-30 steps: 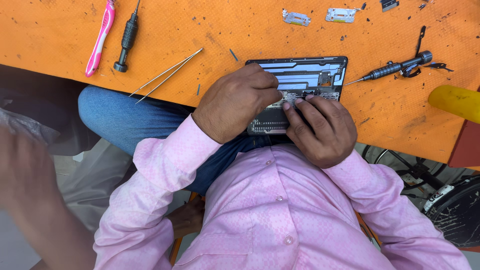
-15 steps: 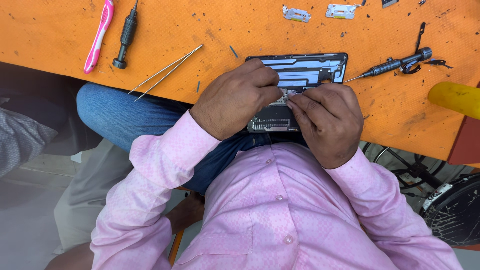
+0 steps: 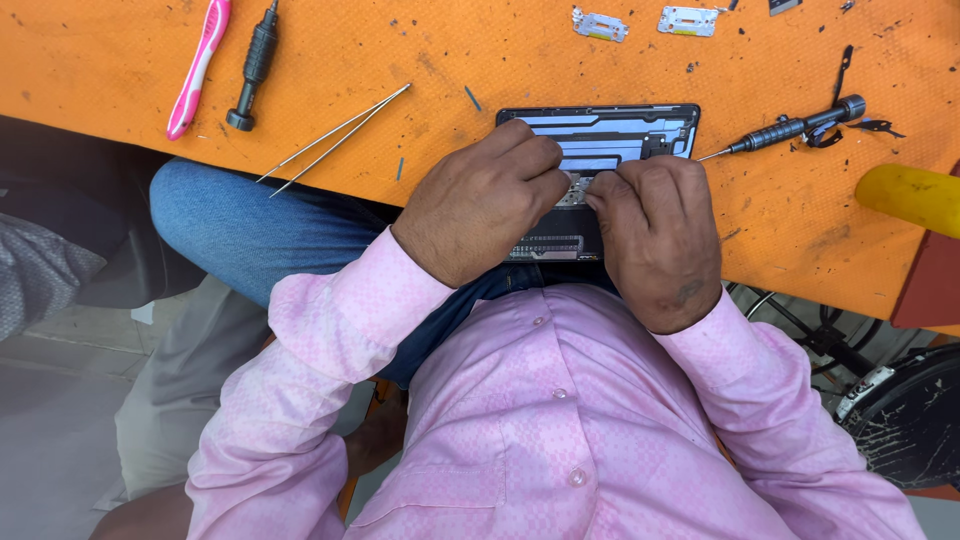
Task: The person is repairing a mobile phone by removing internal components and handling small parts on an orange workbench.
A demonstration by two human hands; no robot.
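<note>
1. The opened black flat phone body (image 3: pixel 610 140) lies at the near edge of the orange table (image 3: pixel 450 60).
2. Left hand (image 3: pixel 480 205) and right hand (image 3: pixel 655 235) press bunched fingertips onto its middle.
3. It looks light, stiff and fragile; best held by its rim.

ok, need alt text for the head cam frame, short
Seen from above, a person in a pink shirt presses the left hand and right hand onto an opened phone at the edge of an orange table. Tweezers, two screwdrivers and a pink toothbrush lie nearby.
</note>
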